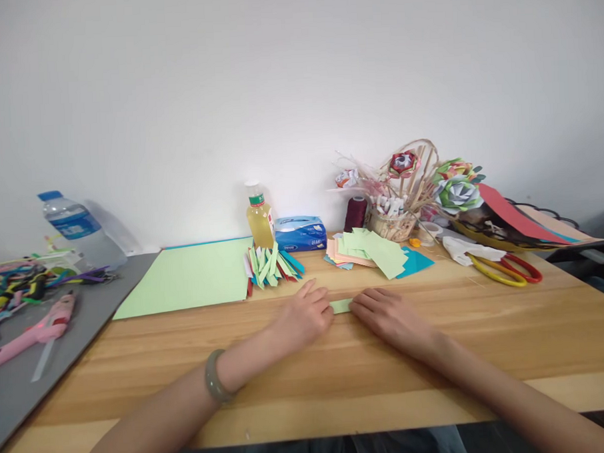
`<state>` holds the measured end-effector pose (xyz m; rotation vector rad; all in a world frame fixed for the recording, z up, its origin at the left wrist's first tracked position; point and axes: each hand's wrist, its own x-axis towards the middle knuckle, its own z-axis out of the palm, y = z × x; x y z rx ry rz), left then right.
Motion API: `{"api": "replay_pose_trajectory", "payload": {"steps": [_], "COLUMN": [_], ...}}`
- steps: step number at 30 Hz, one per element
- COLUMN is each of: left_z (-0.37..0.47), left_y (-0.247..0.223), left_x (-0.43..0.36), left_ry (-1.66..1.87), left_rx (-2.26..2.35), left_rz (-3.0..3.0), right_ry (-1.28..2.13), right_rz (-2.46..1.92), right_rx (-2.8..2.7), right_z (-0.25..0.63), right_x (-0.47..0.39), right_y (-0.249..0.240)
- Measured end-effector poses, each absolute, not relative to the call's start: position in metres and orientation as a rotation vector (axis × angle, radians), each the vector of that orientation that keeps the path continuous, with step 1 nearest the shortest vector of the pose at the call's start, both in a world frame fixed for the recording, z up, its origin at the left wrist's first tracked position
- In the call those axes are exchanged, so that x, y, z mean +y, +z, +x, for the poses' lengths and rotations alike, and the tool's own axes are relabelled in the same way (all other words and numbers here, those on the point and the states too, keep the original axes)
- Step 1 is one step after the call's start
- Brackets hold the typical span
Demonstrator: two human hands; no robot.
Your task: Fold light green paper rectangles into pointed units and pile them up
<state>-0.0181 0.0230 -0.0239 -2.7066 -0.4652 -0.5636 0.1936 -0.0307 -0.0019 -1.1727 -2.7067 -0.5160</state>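
Observation:
A small light green paper strip (341, 305) lies flat on the wooden table (308, 366), pressed between both hands. My left hand (304, 315) rests palm down on its left end, and a grey-green bangle sits on that wrist. My right hand (387, 314) presses its right end with the fingertips. Just beyond lie a pile of folded green, red and blue paper strips (271, 263) and a stack of green, pink and blue paper squares (372, 251).
A large green sheet (189, 277) lies left of the strips. Behind stand a yellow drink bottle (259, 217), a blue tissue pack (300, 233), a dark thread spool (355, 213) and a basket of paper flowers (405, 195). Scissors (507, 269) lie at right. A water bottle (79, 227) and pink glue gun (36, 330) are at left.

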Motion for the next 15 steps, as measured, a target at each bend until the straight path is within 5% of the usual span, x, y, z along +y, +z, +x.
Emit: {"api": "replay_pose_trajectory", "payload": {"steps": [15], "left_z": [-0.008], "left_y": [-0.015], "left_x": [0.029], "left_ry": [-0.890], "left_rx": [-1.471], "left_rz": [-3.027], "right_ry": [0.046], "right_rz": [-1.527], "right_rx": [-2.450], "right_z": [0.191], "right_x": [-0.004], "right_y": [-0.007]}}
